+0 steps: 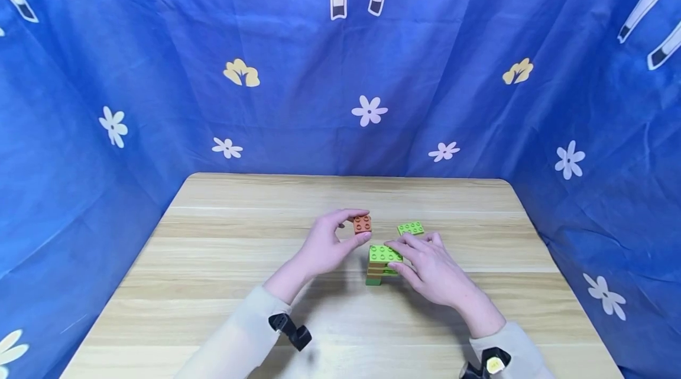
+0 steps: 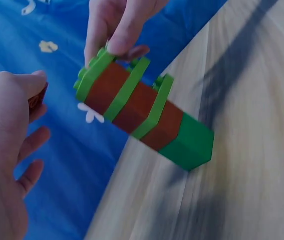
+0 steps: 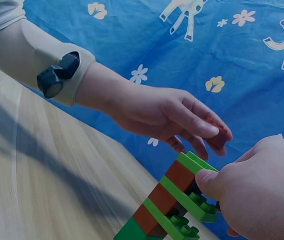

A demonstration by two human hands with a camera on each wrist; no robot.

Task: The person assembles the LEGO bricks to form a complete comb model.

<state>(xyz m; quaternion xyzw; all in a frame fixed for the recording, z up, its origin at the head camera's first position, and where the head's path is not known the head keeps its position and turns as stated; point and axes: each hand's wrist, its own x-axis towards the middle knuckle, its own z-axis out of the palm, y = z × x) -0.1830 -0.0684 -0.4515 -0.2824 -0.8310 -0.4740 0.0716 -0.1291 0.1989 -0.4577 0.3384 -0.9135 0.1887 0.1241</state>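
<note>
My left hand (image 1: 326,244) pinches a small reddish-brown toy brick (image 1: 362,224) with four studs between thumb and fingers, up and to the left of a toy brick tower (image 2: 154,112). The tower stands upright on the table, with a dark green brick (image 2: 189,142) at its foot and brown bricks alternating with light green plates above. On its top sits a light green plate (image 1: 379,253), whose right end my right hand (image 1: 438,269) holds between thumb and fingers. The lower light green plates jut out toward the right hand, as the right wrist view shows.
Another light green studded plate (image 1: 411,227) lies behind the right hand, partly covered by its fingers. The wood-grain table (image 1: 239,237) meets a blue patterned curtain (image 1: 298,119) at the back and sides. Each wrist carries a black camera (image 1: 289,331).
</note>
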